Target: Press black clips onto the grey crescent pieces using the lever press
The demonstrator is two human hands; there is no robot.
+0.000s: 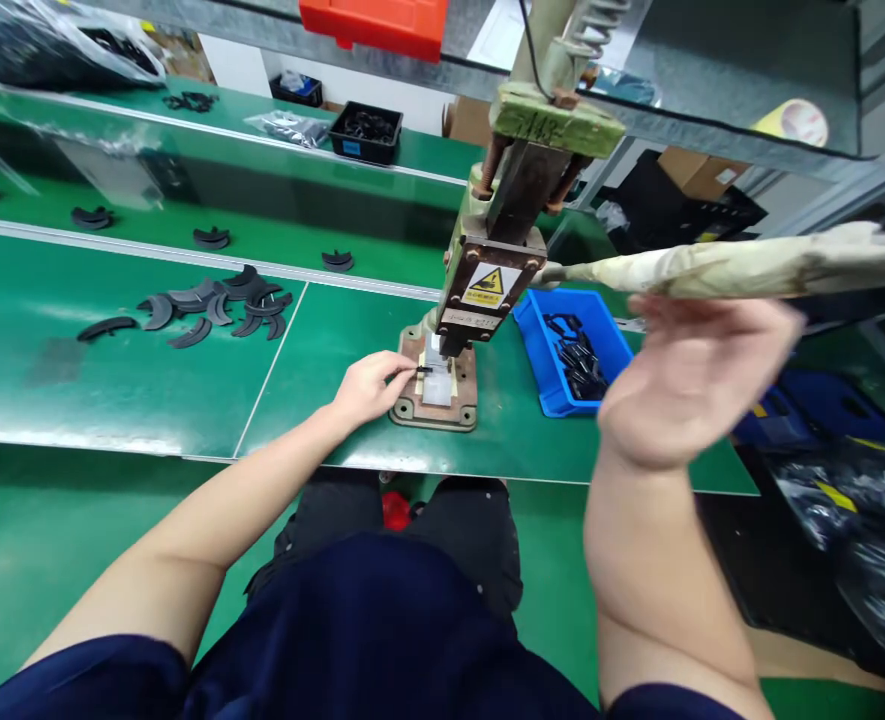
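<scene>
My left hand pinches a small black part between thumb and fingertips. That part lies at the metal fixture plate on the base of a hand press. The dark press ram stands just above the fixture, beside my fingertips. My right hand is raised at the press lever, which is wrapped in pale material. Its palm faces me just below the lever. Motion blurs this hand and the lever partly covers its fingers, so their grip is unclear.
A blue bin of black parts stands right of the press. Curved black pieces lie piled on the green table to the left, with several more spaced along the green strip behind. A black bin and a shelf are farther back.
</scene>
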